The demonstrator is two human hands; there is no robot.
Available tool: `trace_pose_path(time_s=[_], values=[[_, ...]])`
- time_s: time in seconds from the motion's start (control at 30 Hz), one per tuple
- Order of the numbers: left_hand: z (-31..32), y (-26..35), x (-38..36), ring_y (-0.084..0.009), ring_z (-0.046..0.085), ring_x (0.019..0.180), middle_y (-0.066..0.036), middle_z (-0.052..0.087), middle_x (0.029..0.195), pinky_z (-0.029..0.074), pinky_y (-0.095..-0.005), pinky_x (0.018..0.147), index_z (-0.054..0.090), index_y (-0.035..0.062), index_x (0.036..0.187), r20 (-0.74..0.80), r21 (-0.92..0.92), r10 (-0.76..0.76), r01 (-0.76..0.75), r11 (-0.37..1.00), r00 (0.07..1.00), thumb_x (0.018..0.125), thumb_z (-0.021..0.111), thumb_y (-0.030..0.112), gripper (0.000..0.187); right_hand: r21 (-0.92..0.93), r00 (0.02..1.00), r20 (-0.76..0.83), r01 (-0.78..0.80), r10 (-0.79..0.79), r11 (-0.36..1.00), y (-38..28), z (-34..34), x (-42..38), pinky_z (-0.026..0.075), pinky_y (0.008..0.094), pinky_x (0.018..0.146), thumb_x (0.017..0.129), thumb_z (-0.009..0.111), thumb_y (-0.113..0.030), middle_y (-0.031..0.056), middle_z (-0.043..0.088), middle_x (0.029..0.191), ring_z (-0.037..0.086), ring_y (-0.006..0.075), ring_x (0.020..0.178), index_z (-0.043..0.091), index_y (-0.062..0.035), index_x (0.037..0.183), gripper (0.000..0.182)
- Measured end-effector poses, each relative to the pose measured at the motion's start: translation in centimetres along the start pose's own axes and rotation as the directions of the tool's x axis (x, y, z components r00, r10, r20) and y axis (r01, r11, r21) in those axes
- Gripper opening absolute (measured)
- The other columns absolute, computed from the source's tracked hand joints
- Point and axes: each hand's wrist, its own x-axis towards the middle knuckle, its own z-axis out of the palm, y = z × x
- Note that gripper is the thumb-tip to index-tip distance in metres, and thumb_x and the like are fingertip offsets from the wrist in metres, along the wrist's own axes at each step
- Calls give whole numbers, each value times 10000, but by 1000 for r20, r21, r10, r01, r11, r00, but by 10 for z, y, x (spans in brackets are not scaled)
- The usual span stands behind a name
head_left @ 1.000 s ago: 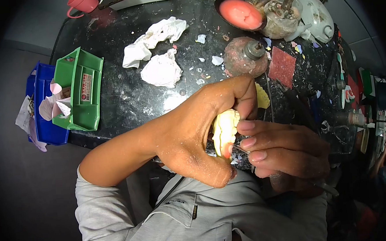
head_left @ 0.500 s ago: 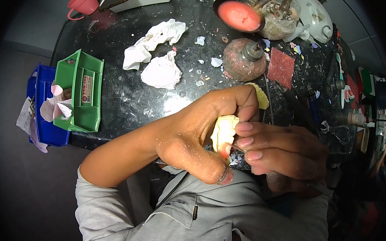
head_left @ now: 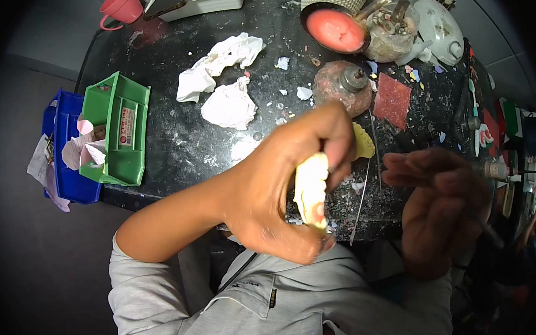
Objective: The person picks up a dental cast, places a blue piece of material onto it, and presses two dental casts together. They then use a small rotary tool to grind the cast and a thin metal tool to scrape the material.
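Note:
My left hand (head_left: 282, 191) is closed round a pale yellow dental model (head_left: 311, 186), gripped between the thumb and curled fingers. A spot of pink, wax-like material (head_left: 319, 210) shows near its lower end. Off to the right and apart from the model is my right hand (head_left: 439, 200), dark and smeared by motion, its fingers bent together. A blurred end of a thin rod-like tool (head_left: 493, 236) juts out below it; its kind cannot be made out. Between the hands lie another yellow piece (head_left: 363, 142) and a thin metal tool (head_left: 362, 201) on the dark table.
A stained spirit burner (head_left: 343, 88), a red sheet (head_left: 391, 101) and a bowl of pink wax (head_left: 335, 31) stand beyond the hands. Crumpled white tissue (head_left: 230, 105) lies left of them. Green bin (head_left: 132, 130) and blue bin (head_left: 68, 155) sit at the left edge.
My right hand has pulled away from the model to the right. My left hand still holds the model and has shifted slightly. The thin metal tool on the table is now uncovered.

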Motion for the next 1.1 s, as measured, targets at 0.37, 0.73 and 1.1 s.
trace_pose_path(time_s=[0.37, 0.73, 1.1], values=[[-5, -1, 2, -190, 481, 820, -87, 396, 966, 446, -323, 643, 325, 133, 1020, -87, 721, 657, -408, 560, 749, 566, 912, 54, 746, 35, 992, 7, -129, 129, 991, -3, -17, 1, 627, 356, 574, 1091, 503, -363, 273, 727, 921, 760, 308, 655, 502, 0, 1193, 377], [3, 0, -3, -183, 497, 826, -96, 419, 975, 465, -307, 652, 322, 128, 1040, -150, 641, 622, -404, 653, 768, 588, 913, 45, 749, -54, 975, 190, 126, -114, 991, 3, -4, 13, 635, 403, 718, 1078, 517, -395, 242, 720, 973, 739, 318, 885, 588, -20, 1199, 400], [17, -17, 4, -101, 438, 700, -97, 474, 851, 377, -218, 594, 382, 54, 961, -279, 602, 599, -350, 718, 750, 634, 905, 71, 617, -221, 883, 467, 166, -45, 961, 2, -5, 19, 586, 480, 917, 1100, 468, -405, 235, 767, 1002, 729, 390, 1041, 630, 48, 1246, 503]])
